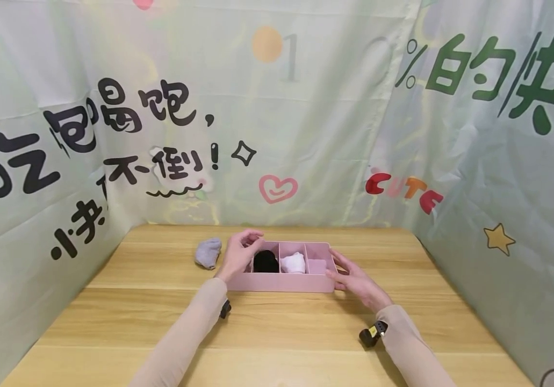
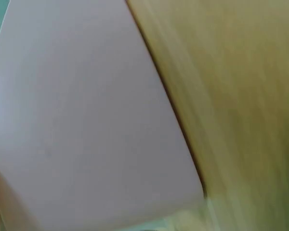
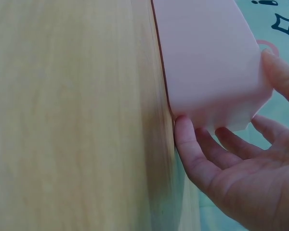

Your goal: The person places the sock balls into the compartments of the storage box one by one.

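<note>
A long pink divided box (image 1: 281, 283) rests on the table, its front wall towards me. One compartment holds a black balled-up sock (image 1: 266, 262), and the compartment to its right a white one (image 1: 294, 263). My left hand (image 1: 239, 255) is at the box's left end, its fingers over the leftmost compartment, whose contents it mostly hides. I cannot tell whether those fingers grip anything. My right hand (image 1: 360, 282) grips the right end. In the right wrist view its thumb (image 3: 279, 72) is at the upper edge and its other fingertips touch the end wall.
A grey balled-up sock (image 1: 208, 253) lies on the wooden table (image 1: 277, 333), left of the box and close to my left hand. The rightmost compartment has a low pink piece (image 1: 317, 266) inside. Printed cloth curtains (image 1: 325, 134) stand round the table's back and sides.
</note>
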Tool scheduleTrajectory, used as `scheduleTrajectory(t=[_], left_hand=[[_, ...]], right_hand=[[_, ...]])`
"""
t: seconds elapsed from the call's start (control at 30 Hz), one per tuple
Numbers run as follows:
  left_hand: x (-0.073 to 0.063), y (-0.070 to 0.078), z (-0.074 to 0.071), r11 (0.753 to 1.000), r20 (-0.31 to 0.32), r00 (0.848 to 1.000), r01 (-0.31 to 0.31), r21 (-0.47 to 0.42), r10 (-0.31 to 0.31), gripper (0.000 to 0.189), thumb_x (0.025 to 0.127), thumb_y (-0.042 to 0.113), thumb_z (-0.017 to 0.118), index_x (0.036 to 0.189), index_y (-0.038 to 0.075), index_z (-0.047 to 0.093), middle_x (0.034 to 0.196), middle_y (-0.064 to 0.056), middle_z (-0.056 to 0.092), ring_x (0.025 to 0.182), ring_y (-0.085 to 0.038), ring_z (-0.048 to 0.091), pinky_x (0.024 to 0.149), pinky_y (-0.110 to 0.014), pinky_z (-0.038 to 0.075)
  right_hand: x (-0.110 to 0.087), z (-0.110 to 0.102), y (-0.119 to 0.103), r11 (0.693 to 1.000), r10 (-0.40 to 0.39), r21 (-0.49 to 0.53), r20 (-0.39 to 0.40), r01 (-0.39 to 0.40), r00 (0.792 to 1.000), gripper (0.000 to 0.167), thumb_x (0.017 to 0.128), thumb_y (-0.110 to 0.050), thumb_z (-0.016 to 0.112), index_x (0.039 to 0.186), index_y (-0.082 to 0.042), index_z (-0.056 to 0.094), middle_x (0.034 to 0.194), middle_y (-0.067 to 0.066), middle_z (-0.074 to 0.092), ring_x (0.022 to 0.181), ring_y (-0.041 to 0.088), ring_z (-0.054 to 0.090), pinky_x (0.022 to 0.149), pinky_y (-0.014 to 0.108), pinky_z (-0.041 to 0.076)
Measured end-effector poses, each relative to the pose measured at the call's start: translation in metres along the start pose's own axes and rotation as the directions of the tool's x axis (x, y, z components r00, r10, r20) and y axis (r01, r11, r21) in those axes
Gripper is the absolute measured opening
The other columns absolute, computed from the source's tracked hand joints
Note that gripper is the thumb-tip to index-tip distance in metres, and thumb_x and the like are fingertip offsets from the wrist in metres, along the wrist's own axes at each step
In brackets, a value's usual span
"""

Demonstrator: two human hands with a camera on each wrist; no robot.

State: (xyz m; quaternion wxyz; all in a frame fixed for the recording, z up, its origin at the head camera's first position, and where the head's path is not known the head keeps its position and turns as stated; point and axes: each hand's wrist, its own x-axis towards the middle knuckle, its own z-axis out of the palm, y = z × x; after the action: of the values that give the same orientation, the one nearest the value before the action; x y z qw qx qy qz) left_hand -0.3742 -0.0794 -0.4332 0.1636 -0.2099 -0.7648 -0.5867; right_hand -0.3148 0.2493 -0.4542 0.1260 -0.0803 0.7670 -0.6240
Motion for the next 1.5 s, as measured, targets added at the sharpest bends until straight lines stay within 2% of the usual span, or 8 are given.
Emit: scheduleTrajectory(t=[0.17, 0.33, 0.4, 0.6, 0.9, 1.2, 1.43, 1.5], left_hand=[[0.003, -0.003, -0.010, 0.999, -0.068, 0.998, 0.014, -0.041, -0.017, 0.010, 0.089, 0.014, 0.072, 0.097, 0.007, 0.074, 0.084, -0.016, 0.070, 0.067, -0.014, 0.059, 0.061, -0.018, 0.046], [0.002, -0.003, -0.019, 0.998, -0.078, 0.996, 0.041, -0.045, -0.045, 0.013, 0.090, 0.009, 0.070, 0.099, -0.001, 0.072, 0.089, -0.027, 0.069, 0.076, -0.037, 0.063, 0.063, -0.016, 0.045], [0.001, 0.001, -0.023, 0.997, -0.078, 0.996, 0.035, -0.061, -0.040, 0.013, 0.091, 0.006, 0.069, 0.098, -0.004, 0.071, 0.089, -0.030, 0.068, 0.076, -0.037, 0.064, 0.063, -0.017, 0.046], [0.001, -0.012, -0.036, 0.991, -0.096, 0.991, 0.089, -0.100, -0.098, 0.017, 0.090, 0.014, 0.071, 0.100, 0.000, 0.071, 0.088, -0.022, 0.069, 0.083, -0.043, 0.066, 0.067, -0.026, 0.055], [-0.002, -0.022, -0.065, 0.981, -0.093, 0.980, 0.167, -0.104, -0.176, 0.023, 0.090, 0.016, 0.072, 0.104, -0.002, 0.070, 0.096, -0.026, 0.069, 0.078, -0.025, 0.067, 0.061, -0.022, 0.051], [-0.003, -0.027, -0.102, 0.959, -0.037, 0.965, 0.253, -0.128, -0.260, 0.022, 0.090, 0.009, 0.070, 0.106, -0.005, 0.067, 0.097, -0.020, 0.071, 0.081, -0.023, 0.067, 0.067, -0.031, 0.055], [-0.003, -0.036, -0.125, 0.937, -0.007, 0.947, 0.316, -0.150, -0.320, 0.034, 0.092, 0.009, 0.067, 0.120, -0.011, 0.060, 0.095, 0.008, 0.070, 0.089, -0.008, 0.061, 0.076, -0.028, 0.052], [-0.003, -0.040, -0.129, 0.933, -0.002, 0.943, 0.330, -0.140, -0.334, 0.037, 0.092, 0.011, 0.068, 0.122, -0.009, 0.060, 0.099, 0.009, 0.070, 0.092, -0.008, 0.061, 0.078, -0.026, 0.051]], right_hand=[[-0.001, -0.001, -0.001, 1.000, -0.018, 0.001, 0.019, 0.017, 1.000, 0.078, 0.098, -0.021, 0.061, 0.159, -0.021, 0.012, 0.163, 0.021, 0.008, 0.145, 0.043, 0.023, 0.104, 0.046, 0.046], [-0.002, -0.001, -0.003, 1.000, -0.025, 0.006, 0.023, 0.025, 0.999, 0.078, 0.098, -0.020, 0.061, 0.159, -0.020, 0.012, 0.163, 0.022, 0.008, 0.145, 0.043, 0.024, 0.104, 0.046, 0.046], [-0.002, -0.001, -0.003, 1.000, -0.027, 0.009, 0.024, 0.026, 0.999, 0.078, 0.098, -0.020, 0.061, 0.159, -0.019, 0.011, 0.163, 0.022, 0.007, 0.145, 0.043, 0.024, 0.104, 0.045, 0.047], [-0.001, -0.001, -0.003, 1.000, -0.019, -0.004, 0.016, 0.019, 1.000, 0.076, 0.099, -0.019, 0.059, 0.159, -0.020, 0.011, 0.163, 0.021, 0.008, 0.145, 0.043, 0.023, 0.103, 0.044, 0.047], [0.000, 0.000, 0.000, 1.000, 0.004, -0.006, -0.006, -0.004, 1.000, 0.078, 0.097, -0.023, 0.063, 0.158, -0.024, 0.015, 0.163, 0.019, 0.012, 0.146, 0.041, 0.025, 0.103, 0.044, 0.048], [-0.001, 0.001, 0.001, 1.000, -0.002, 0.005, -0.010, 0.002, 1.000, 0.077, 0.098, -0.020, 0.061, 0.159, -0.023, 0.015, 0.163, 0.020, 0.011, 0.145, 0.043, 0.025, 0.102, 0.044, 0.048], [0.000, 0.000, 0.002, 1.000, 0.004, -0.005, -0.006, -0.004, 1.000, 0.077, 0.097, -0.022, 0.062, 0.158, -0.024, 0.015, 0.163, 0.019, 0.011, 0.145, 0.042, 0.025, 0.101, 0.043, 0.049], [0.000, 0.000, 0.001, 1.000, 0.011, -0.004, -0.006, -0.011, 1.000, 0.077, 0.097, -0.022, 0.062, 0.158, -0.025, 0.016, 0.163, 0.018, 0.011, 0.146, 0.041, 0.025, 0.101, 0.043, 0.049]])
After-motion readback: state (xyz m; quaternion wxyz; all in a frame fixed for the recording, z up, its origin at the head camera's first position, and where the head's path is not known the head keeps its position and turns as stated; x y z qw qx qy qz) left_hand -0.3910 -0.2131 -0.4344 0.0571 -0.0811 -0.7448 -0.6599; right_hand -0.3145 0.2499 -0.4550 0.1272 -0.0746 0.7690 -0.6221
